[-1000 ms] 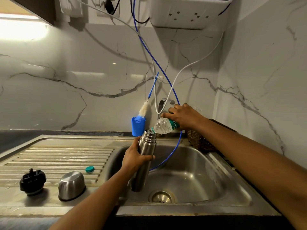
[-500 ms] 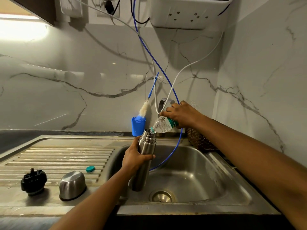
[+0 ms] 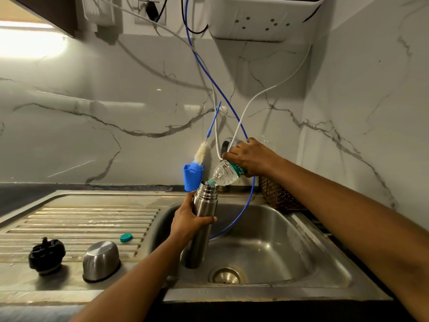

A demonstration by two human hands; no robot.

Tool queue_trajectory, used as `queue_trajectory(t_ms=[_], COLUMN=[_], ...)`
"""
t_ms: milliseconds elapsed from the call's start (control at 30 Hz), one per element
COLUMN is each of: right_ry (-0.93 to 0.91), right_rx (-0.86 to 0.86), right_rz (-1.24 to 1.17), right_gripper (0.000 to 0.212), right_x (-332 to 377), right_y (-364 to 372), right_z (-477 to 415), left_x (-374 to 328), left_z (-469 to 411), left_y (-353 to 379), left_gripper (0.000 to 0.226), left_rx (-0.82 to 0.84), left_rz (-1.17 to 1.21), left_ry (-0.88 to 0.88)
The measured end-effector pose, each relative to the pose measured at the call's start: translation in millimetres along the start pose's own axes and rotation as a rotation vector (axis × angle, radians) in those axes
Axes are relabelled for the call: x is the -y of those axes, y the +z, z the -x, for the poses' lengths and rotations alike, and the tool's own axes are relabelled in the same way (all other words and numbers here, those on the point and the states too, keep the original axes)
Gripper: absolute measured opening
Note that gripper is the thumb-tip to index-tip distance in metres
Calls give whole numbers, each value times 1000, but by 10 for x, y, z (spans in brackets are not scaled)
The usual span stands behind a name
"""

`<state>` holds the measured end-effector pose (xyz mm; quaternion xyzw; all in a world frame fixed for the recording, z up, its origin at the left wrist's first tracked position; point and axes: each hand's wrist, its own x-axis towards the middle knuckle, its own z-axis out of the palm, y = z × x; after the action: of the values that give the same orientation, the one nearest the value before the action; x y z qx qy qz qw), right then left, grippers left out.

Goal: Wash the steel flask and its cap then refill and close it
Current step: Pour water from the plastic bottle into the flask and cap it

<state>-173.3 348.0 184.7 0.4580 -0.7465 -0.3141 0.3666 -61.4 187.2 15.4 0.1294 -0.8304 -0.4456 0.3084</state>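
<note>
My left hand (image 3: pixel 188 223) grips the steel flask (image 3: pixel 200 231) around its middle and holds it nearly upright over the sink basin (image 3: pixel 267 249). My right hand (image 3: pixel 251 159) holds a clear plastic water bottle (image 3: pixel 226 173) tilted neck-down, its mouth resting at the flask's open top. On the draining board at the left lie the black inner stopper (image 3: pixel 47 255) and the steel cup cap (image 3: pixel 101 260), which stands upside down. A small teal bottle cap (image 3: pixel 126 238) lies behind them.
A blue holder (image 3: pixel 193 176) with a white bottle brush (image 3: pixel 201 152) stands against the marble wall. Blue and white tubes (image 3: pixel 232 112) hang from a white wall unit (image 3: pixel 264 17) into the sink. A woven basket (image 3: pixel 278 196) sits at the sink's right rear corner.
My right hand has tipped the plastic bottle steeper, raising its base. The flask has shifted very slightly; the caps on the draining board stay put.
</note>
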Motion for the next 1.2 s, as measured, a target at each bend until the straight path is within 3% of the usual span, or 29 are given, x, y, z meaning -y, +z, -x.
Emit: queue_trajectory(t_ms=[1200], right_ry=[-86], right_rx=[-63], right_rz=[71], right_gripper=[74], right_x=[-59], right_y=[-115], right_z=[-100], left_x=[16], left_z=[12], left_y=[8], left_gripper=[91], left_rx=[-12], left_rz=[5], left_ry=[16])
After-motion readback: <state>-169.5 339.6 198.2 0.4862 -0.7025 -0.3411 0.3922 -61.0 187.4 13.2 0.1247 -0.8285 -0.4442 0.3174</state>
